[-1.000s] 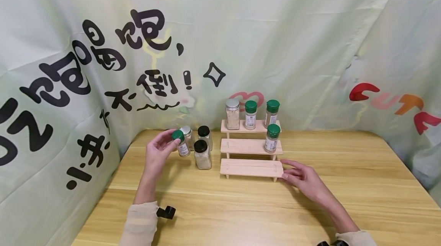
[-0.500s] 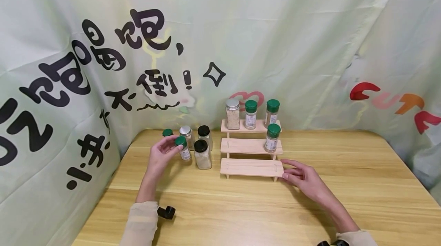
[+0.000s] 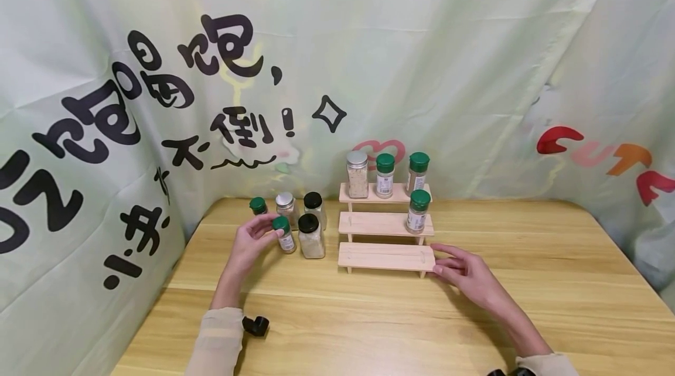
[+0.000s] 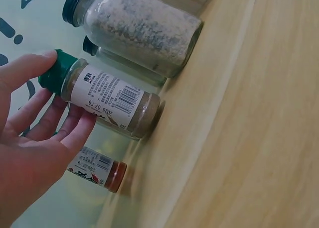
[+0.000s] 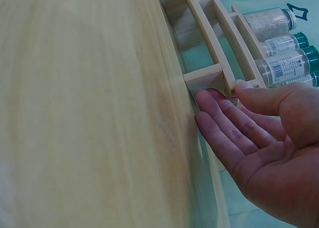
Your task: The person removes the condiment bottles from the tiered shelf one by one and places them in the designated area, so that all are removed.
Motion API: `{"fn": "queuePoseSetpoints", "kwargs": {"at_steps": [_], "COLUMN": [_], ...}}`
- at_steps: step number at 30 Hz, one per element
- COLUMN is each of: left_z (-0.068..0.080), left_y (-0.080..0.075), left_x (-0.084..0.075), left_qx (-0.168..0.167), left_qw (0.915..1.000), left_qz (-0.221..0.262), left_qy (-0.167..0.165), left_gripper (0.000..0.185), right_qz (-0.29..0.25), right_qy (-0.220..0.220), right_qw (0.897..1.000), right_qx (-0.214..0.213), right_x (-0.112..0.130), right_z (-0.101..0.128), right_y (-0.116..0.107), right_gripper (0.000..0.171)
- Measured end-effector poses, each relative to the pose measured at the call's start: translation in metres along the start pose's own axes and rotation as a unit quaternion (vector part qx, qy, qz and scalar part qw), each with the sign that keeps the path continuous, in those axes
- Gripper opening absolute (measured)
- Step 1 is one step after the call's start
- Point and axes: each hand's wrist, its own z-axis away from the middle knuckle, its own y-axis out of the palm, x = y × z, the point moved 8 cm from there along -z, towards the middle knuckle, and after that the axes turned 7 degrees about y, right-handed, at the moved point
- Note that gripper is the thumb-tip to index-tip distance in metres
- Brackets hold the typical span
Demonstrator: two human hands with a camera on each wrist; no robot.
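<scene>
Green-capped white-labelled clear spice jar [image 3: 285, 236] at 9 o'clock of pale three-tier wooden rack [image 3: 386, 225]; light wood-grain tabletop [image 3: 369, 317].

From our head we look forward and down over the whole bench [image 3: 369, 317]. Our left wrist view sits close beside the green-capped jar [image 4: 107, 99]; our right wrist view close to the wooden rack [image 5: 209, 76]. The head view shares both.

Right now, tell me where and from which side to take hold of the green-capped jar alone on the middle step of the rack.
Grip the green-capped jar round its label, below the cap, coming from the front right. It stands upright at the right end of the middle step of the rack, with open space there; top-step jars crowd it behind. The right hand is nearest.
</scene>
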Motion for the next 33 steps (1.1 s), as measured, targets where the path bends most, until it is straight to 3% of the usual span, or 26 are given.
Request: {"fn": "queuePoseSetpoints", "kwargs": {"at_steps": [23, 33], "left_z": [-0.0016, 0.0006], "left_y": [0.0018, -0.0008], "left_x": [0.0062, 0.0015], "left_qx": [0.013, 0.024], "left_qw": [0.9995, 0.9994], "left_qz": [0.027, 0.022], "left_qy": [-0.011, 0.008], "left_gripper": [0.048, 0.051], "right_qz": [0.004, -0.008], "right_qy": [0.0, -0.004], "right_qw": [1.0, 1.0], "right_qx": [-0.006, 0.002], "right_x": [0.0016, 0.0003], "right_z": [0.0021, 0.0003], "right_y": [-0.0032, -0.0002], "right_gripper": [0.05, 0.05]}}
